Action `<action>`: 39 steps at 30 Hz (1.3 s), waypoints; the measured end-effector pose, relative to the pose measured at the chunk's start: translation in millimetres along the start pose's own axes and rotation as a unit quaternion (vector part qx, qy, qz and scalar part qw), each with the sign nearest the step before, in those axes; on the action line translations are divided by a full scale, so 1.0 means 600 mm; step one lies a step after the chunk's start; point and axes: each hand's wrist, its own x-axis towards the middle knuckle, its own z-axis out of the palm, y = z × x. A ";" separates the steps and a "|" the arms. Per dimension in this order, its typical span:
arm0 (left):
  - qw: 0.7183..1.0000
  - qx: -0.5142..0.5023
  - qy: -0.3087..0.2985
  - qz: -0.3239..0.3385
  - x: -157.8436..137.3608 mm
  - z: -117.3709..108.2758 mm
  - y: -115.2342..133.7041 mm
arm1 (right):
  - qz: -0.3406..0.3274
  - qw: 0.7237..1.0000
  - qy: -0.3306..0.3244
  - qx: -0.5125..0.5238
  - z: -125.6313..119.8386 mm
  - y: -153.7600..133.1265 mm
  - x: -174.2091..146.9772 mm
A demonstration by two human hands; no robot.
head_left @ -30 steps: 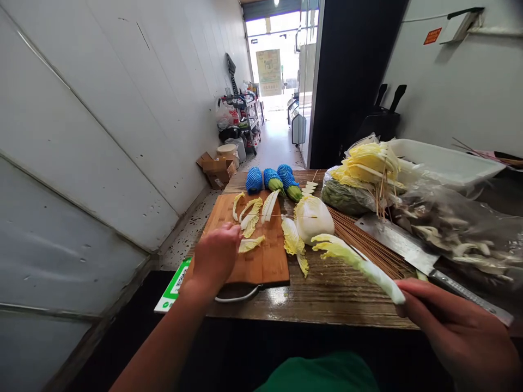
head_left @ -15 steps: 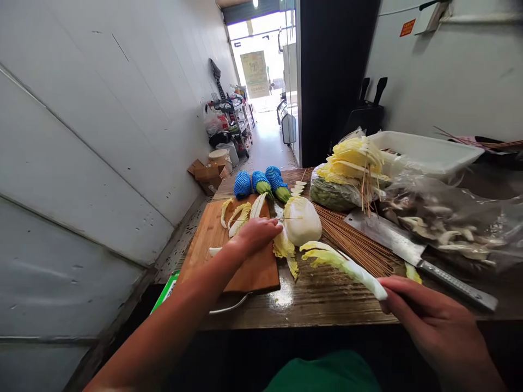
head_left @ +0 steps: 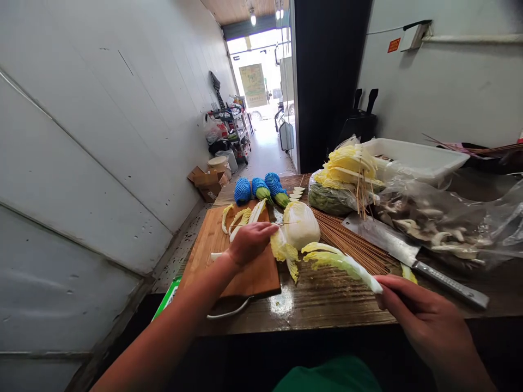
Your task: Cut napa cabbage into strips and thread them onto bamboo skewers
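Observation:
My left hand (head_left: pixel 254 239) is closed over the cutting board's right part, pinching a thin bamboo skewer (head_left: pixel 291 222) that points right. A yellow-white napa cabbage leaf (head_left: pixel 285 249) hangs or lies just beside its fingertips; whether the skewer pierces it I cannot tell. Behind that leaf sits a pale napa cabbage head (head_left: pixel 302 226). Between thumb and fingers, my right hand (head_left: pixel 417 313) grips another cabbage leaf (head_left: pixel 347 265) by its white stem end, the frilly tip pointing left. Several cut leaf pieces (head_left: pixel 241 219) rest on the wooden cutting board (head_left: pixel 212 231).
A cleaver (head_left: pixel 392 245) lies at right across a bundle of bamboo skewers (head_left: pixel 347 234). Skewered cabbage leaves (head_left: pixel 347 166) top a bagged pile, near a white tray (head_left: pixel 420 158) and bagged mushrooms (head_left: pixel 441 228). Netted green vegetables (head_left: pixel 261 188) stand behind the board.
The view has tilted up slightly. My left hand has turned a little at the wrist, still with the skewer. My right hand keeps its leaf almost unmoved.

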 end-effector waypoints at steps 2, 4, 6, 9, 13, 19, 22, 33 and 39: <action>0.982 -0.112 0.106 -0.113 -0.015 -0.017 0.014 | -0.004 1.000 0.004 -0.005 0.001 0.001 0.001; 0.921 -0.236 0.190 -0.244 -0.033 -0.033 0.029 | -0.023 1.000 0.001 -0.011 0.007 -0.005 0.004; 0.823 -0.388 0.231 -0.345 -0.055 -0.049 0.043 | -0.055 0.998 -0.008 -0.015 0.017 -0.020 0.007; 0.653 -0.583 0.209 -0.436 -0.098 -0.070 0.059 | -0.125 0.992 -0.030 -0.007 0.041 -0.054 0.018; 0.554 -0.629 0.219 -0.500 -0.164 -0.086 0.066 | -0.215 0.973 -0.086 0.021 0.095 -0.100 0.038; 0.607 -0.541 0.324 -0.484 -0.243 -0.076 0.046 | -0.329 0.929 -0.168 -0.020 0.202 -0.110 0.050; 0.634 -0.500 0.335 -0.485 -0.265 -0.065 0.035 | -0.358 0.912 -0.191 -0.065 0.237 -0.096 0.048; 0.864 -0.172 0.312 -0.355 -0.288 -0.047 0.014 | -0.331 0.919 -0.194 -0.090 0.241 -0.080 0.034; 0.935 0.056 0.181 -0.299 -0.298 -0.044 -0.007 | -0.331 0.921 -0.187 -0.085 0.237 -0.072 0.021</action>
